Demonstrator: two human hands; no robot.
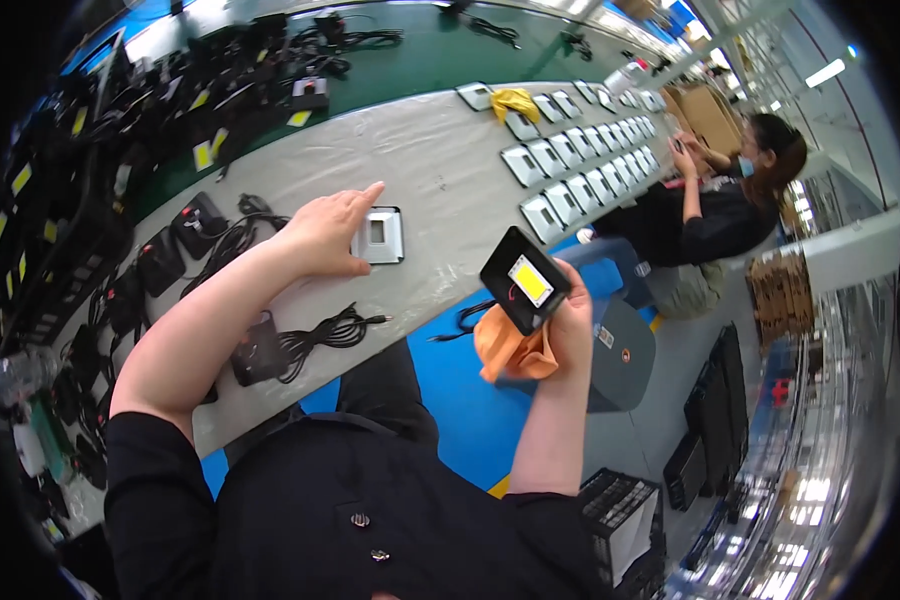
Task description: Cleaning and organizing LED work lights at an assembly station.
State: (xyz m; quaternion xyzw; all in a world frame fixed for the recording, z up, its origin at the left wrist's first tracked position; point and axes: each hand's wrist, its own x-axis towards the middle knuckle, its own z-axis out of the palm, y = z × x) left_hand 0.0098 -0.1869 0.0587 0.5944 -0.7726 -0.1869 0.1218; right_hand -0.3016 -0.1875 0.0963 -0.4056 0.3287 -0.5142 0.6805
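Observation:
My right hand (pixel 572 325) is closed around a black square housing (pixel 510 262) with a yellow panel (pixel 533 283) set in a white surround, and a thin red wire shows beside the panel. An orange cloth (pixel 515 345) hangs bunched below the housing, in the same hand. Over the table, my left hand (pixel 328 232) has its fingers stretched out and grips nothing. It lies at the left edge of a silver square frame (pixel 392 240) with a pale square centre; I cannot tell whether the fingers touch the frame.
Rows of similar silver frames (pixel 560 155) and a yellow cloth (pixel 515 103) cover the table's far right. Black housings with coiled cables (pixel 320 338) lie on the left and near edge. A green surface (pixel 410 60) runs behind. A seated person (pixel 710 190) works at right.

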